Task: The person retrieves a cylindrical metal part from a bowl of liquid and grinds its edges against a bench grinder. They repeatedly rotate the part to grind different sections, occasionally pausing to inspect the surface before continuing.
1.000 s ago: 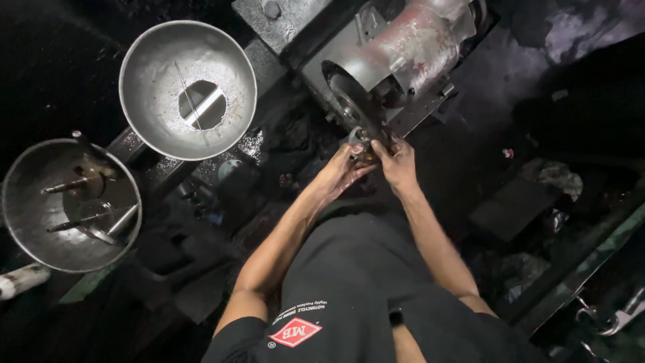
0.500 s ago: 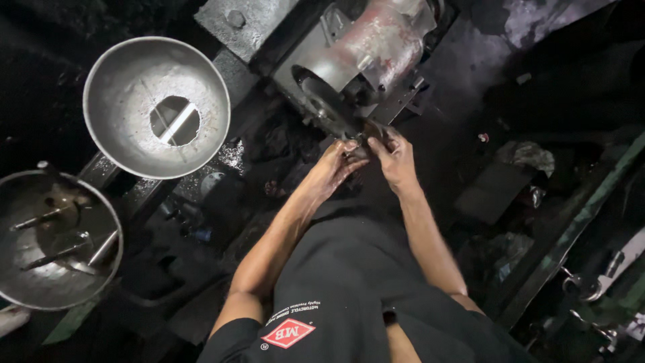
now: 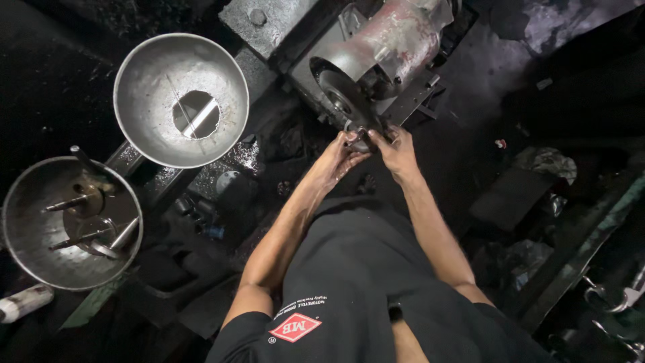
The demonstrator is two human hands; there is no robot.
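Seen from above in a dim, grimy workshop, a person in a black shirt presses both hands against the dark wheel (image 3: 339,101) of a grey grinding machine (image 3: 393,40) in the upper centre of the frame. The left hand (image 3: 336,158) and right hand (image 3: 396,149) meet just below the wheel, fingers (image 3: 376,138) curled together and clamped on a small metal piece (image 3: 356,136) that touches the wheel's lower edge; the piece is mostly hidden by the fingers and its shape is hard to make out. At upper left sits a round metal funnel (image 3: 151,128) with a hole in its middle. At far left a metal bowl (image 3: 40,249), cut off by the frame's edge, holds rods. The surroundings at right are too dark to read.
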